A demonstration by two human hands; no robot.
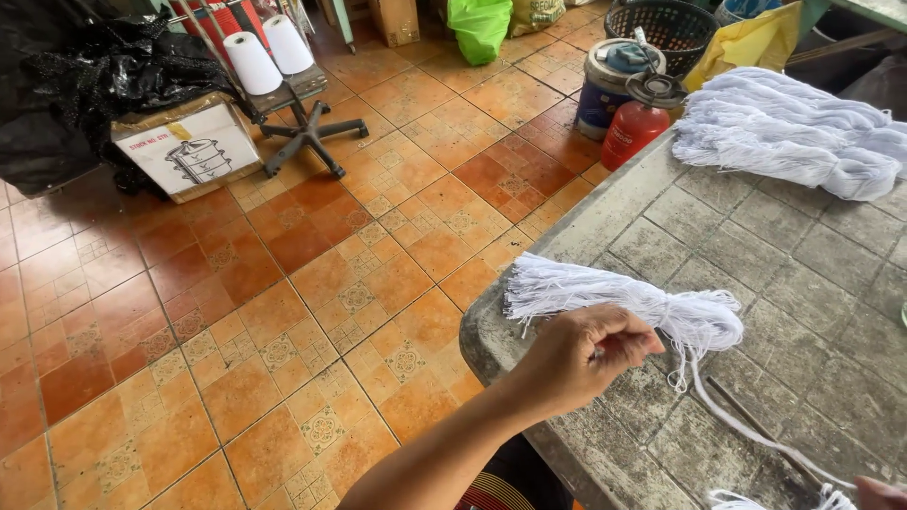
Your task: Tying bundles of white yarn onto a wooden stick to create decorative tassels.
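A person's left hand (578, 357) is closest to the viewer, reaching in from the bottom edge on a bare forearm. Its fingers are curled together in a loose fist, pinching at the underside of a small bundle of white cotton string (619, 299). Only a sliver of the right hand (881, 491) shows in the bottom right corner, so I cannot tell whether it is closed or spread; it sits beside a wisp of white string.

The bundle lies on a worn grey stone-tiled table (775, 283), near its rounded front corner. It is tied at its right end, loose ends fanning left, and one long strand trails toward the bottom right.

Farther back on the table, at the upper right, rests a large heap of the same white string (789, 132).

Beyond the table edge, on an orange patterned tile floor (283, 312), stand a red canister with a lid (633, 127) and a round tub. Farther away are a cardboard box (189, 149), two white thread cones (269, 52) on a black wheeled base, a green bag and a dark basket.
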